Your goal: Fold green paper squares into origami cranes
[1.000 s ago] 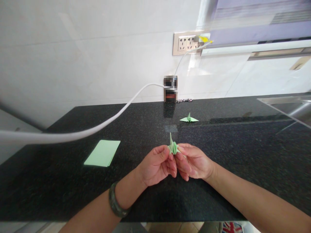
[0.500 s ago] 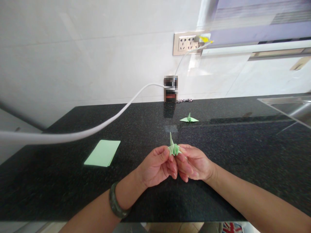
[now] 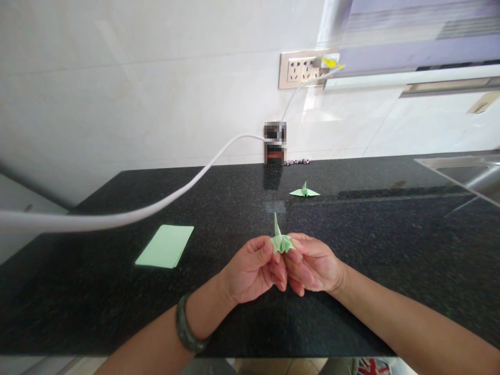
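Your left hand point(image 3: 255, 268) and right hand point(image 3: 312, 263) meet at centre, just above the near part of the black speckled bench point(image 3: 390, 250). Both are closed in a pinch on one small folded green paper piece point(image 3: 280, 240). Left thumb and fingertips grip its left side, right thumb and fingertips its right side. Knuckles of the two hands touch below it. One thin point of the piece sticks straight up above your fingers; the rest is bunched between the fingertips and the fold detail is too small to read. The piece is held off the bench, not resting on it.

You wear a dark green bracelet point(image 3: 186, 328) on your left wrist.

Farther back, well apart from your hands, a finished green paper crane point(image 3: 304, 191) sits on the bench with its wings spread flat. To your left, a stack of flat green sheets point(image 3: 166, 246) lies on the bench, near the front.

A thick white cable point(image 3: 156, 208) crosses from the left edge up to a small dark device point(image 3: 275, 143) standing against the wall; its face is blurred. A wall socket point(image 3: 300, 69) is above it with plugs in. A metal sink point(image 3: 464, 174) edge shows at far right.
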`<state>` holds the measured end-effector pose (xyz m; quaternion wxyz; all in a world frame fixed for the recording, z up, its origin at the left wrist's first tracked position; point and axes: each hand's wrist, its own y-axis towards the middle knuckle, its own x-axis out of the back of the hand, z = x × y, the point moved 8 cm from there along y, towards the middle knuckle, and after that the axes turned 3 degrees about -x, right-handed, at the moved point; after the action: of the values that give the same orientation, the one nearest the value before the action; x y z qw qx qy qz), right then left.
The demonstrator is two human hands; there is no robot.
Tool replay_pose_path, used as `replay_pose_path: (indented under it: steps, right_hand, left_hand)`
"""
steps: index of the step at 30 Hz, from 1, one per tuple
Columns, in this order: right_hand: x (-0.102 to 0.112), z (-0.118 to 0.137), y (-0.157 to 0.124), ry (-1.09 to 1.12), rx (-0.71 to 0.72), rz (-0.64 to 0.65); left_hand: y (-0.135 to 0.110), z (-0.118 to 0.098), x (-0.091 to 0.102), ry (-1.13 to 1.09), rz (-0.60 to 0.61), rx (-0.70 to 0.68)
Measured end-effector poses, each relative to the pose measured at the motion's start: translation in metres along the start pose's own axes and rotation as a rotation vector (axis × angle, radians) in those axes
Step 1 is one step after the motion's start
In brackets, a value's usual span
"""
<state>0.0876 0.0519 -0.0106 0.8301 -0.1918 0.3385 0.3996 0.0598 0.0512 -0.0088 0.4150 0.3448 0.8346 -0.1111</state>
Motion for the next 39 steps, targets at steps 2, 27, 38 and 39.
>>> replay_pose_path:
  steps: [2,27,38,39]
  right_hand:
    - [-0.002,0.001,0.0,0.016,0.005,0.016]
    - [-0.02,0.006,-0.003,0.196,0.075,0.234]
    - [-0.016,0.0,-0.001,0.164,0.067,0.168]
    - [-0.017,0.0,-0.001,0.168,0.066,0.174]
  left_hand:
    - [0.0,0.0,-0.001,-0.007,0.005,-0.008]
    - [-0.002,0.001,-0.007,-0.029,0.087,-0.046]
    - [-0.004,0.001,-0.011,-0.057,0.084,-0.013]
    - [-0.004,0.001,-0.012,-0.061,0.083,-0.01]
